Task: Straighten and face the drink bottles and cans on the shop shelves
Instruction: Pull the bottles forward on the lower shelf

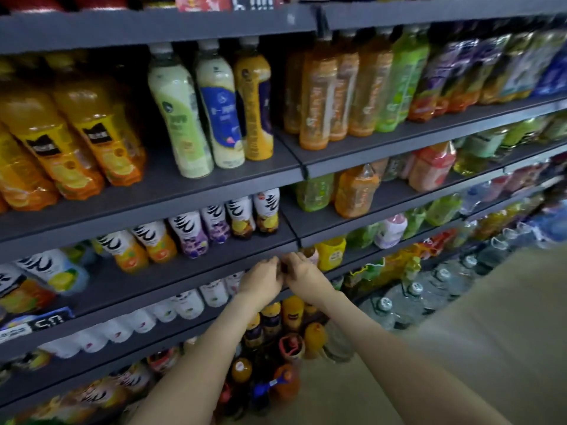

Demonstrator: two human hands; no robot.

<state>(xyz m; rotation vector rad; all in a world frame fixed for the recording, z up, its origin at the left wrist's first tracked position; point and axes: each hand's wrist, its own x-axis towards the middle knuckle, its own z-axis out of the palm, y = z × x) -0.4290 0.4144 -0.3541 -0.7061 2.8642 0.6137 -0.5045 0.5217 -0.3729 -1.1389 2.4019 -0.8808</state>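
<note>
Left hand (260, 279), right hand (303, 276) touching, maybe pinching something dark; yellow bottle (332, 253) beside

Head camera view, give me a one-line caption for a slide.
Left hand and right hand meet at a grey shelf edge below white-labelled juice bottles in a shop aisle.

Hidden and unreadable parts of the drink shelves

Just below centre, the left hand (260, 279) and right hand (302, 276) meet over a small dark thing (284, 268) at the shelf lip (184, 289). Their fingers cover it, so neither what it is nor their hold can be told. The price tag (253, 2) at 12 o'clock is cut by the top edge. The far bottles (521, 62) at 2 o'clock are smeared, labels unreadable. The left forearm (196, 363) hides part of the low bottles (271, 320) at 6 o'clock.
</note>
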